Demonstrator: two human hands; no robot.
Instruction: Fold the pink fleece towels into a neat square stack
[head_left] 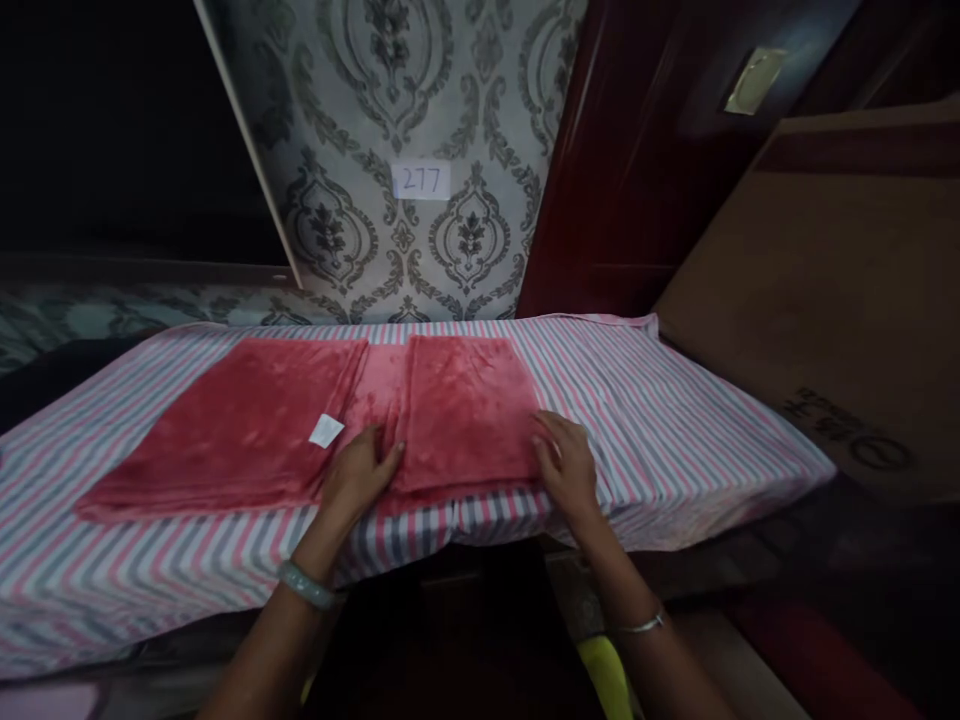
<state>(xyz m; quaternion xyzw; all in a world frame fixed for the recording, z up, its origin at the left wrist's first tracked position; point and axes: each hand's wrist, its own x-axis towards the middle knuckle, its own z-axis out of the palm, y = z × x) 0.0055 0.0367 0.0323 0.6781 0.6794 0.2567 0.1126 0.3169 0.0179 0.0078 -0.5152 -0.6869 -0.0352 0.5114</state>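
A red plush blanket (247,430) lies folded on a striped cloth, with a larger flat stack on the left and a narrower folded panel (469,410) on the right. A lower strip of the same blanket shows between them. In that gap, my left hand (360,472) rests, thumb apart from the fingers and touching the panel's left fold; some fingertips are hidden. At the panel's right edge is my right hand (568,465), fingers bent and thumb apart, touching the edge. A white tag (326,430) lies on the left stack, near my left hand.
The pink, grey and white striped cloth (637,410) covers the table and hangs over its front edge. A large cardboard box (825,280) stands at the right. Behind are patterned wallpaper with a "277" paper (421,180), a dark screen (135,140) and a dark red door (630,150).
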